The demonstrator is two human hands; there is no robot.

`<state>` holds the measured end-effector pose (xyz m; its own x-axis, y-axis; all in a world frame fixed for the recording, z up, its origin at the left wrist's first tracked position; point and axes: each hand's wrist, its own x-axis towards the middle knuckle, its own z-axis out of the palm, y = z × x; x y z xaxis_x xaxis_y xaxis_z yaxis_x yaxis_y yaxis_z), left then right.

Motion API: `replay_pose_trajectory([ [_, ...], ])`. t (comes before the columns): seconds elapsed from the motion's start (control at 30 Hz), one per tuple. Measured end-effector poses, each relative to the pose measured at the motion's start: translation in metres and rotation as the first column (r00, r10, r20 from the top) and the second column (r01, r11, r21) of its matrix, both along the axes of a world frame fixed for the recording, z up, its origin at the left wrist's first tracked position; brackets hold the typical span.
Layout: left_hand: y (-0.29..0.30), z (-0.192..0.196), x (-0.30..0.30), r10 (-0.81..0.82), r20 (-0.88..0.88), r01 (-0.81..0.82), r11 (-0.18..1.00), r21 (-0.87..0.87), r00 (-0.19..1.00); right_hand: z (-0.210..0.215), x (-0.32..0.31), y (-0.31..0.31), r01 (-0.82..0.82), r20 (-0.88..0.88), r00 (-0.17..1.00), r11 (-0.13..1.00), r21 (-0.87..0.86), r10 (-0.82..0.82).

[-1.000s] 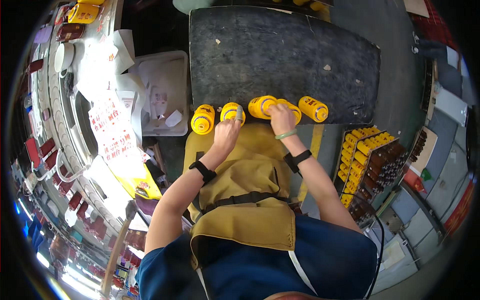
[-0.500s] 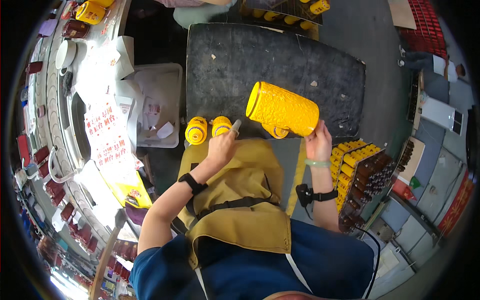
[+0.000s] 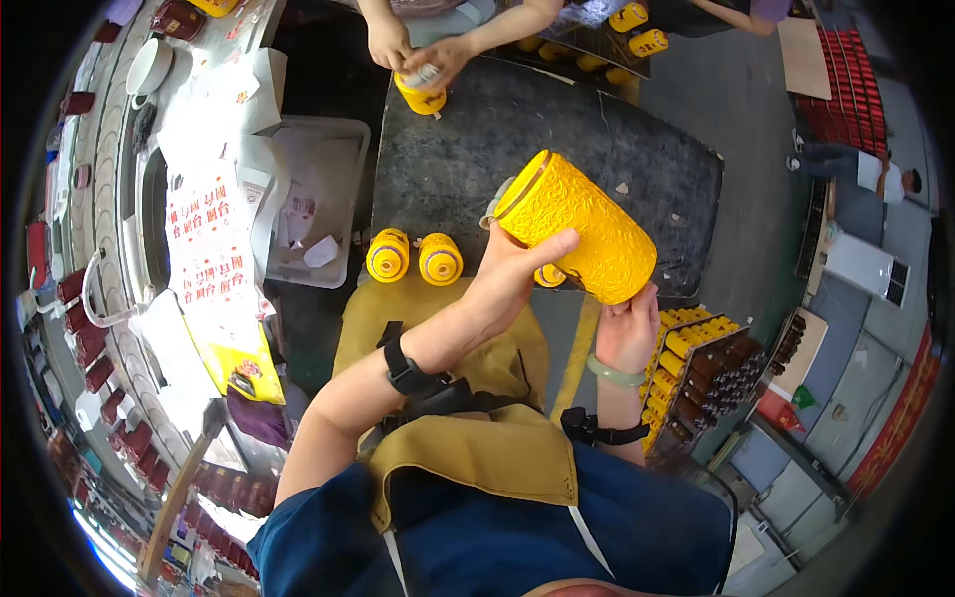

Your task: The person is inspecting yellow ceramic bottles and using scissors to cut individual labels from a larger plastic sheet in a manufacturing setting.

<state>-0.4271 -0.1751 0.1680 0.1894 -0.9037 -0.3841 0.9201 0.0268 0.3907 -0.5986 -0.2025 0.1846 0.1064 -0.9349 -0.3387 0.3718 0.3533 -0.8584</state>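
Note:
A yellow embossed cylinder (image 3: pixel 587 224) is held tilted above the dark table, its rimmed end up and to the left. My left hand (image 3: pixel 505 279) grips it near that rim; the thumb lies along the side and the fingers pass behind, with pale coverings showing on the fingertips. Closed on the lower right end is my right hand (image 3: pixel 629 328), its fingers partly hidden under the cylinder. Two yellow bottles (image 3: pixel 388 255) (image 3: pixel 440 259) stand at the table's near edge, left of my hands. A third yellow bottle (image 3: pixel 548 276) shows only in part behind the cylinder.
Across the dark table (image 3: pixel 477 149), another person's hands (image 3: pixel 428 55) hold a yellow bottle (image 3: pixel 423 98). A translucent bin (image 3: pixel 338 199) with papers sits at the left, beside a bench carrying printed sheets (image 3: pixel 209 239). A rack of yellow and brown bottles (image 3: pixel 686 373) stands at my right.
My left hand has moved from beside the standing bottles up onto the cylinder. The cylinder is tilted more steeply. The other person's hands and their bottle have come into view.

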Motion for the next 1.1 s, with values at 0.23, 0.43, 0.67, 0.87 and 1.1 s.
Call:
replay_pose_trajectory([
  [0.23,-0.01,0.012,0.0,0.015,0.05,-0.018,0.998,0.067,0.999,0.0,-0.003,0.008,-0.03,-0.056,0.998,0.997,-0.072,0.026],
  [0.43,-0.002,0.011,0.016,0.112,0.048,-0.111,0.993,-0.033,0.993,0.008,-0.006,0.006,-0.102,0.099,0.992,0.958,0.268,0.078],
  [0.67,0.014,0.005,0.055,0.131,0.554,0.0,0.973,-0.231,0.822,-0.006,0.009,-0.018,-0.223,0.21,0.973,0.634,0.74,0.097],
  [0.87,0.014,0.008,0.074,0.217,0.606,0.049,0.919,-0.391,0.765,-0.004,0.044,-0.009,-0.103,0.145,0.989,0.807,0.581,0.021],
  [1.1,0.014,-0.003,0.07,0.255,0.211,-0.232,0.964,-0.129,0.944,-0.01,0.061,-0.021,0.05,0.223,0.968,0.956,0.289,-0.118],
])
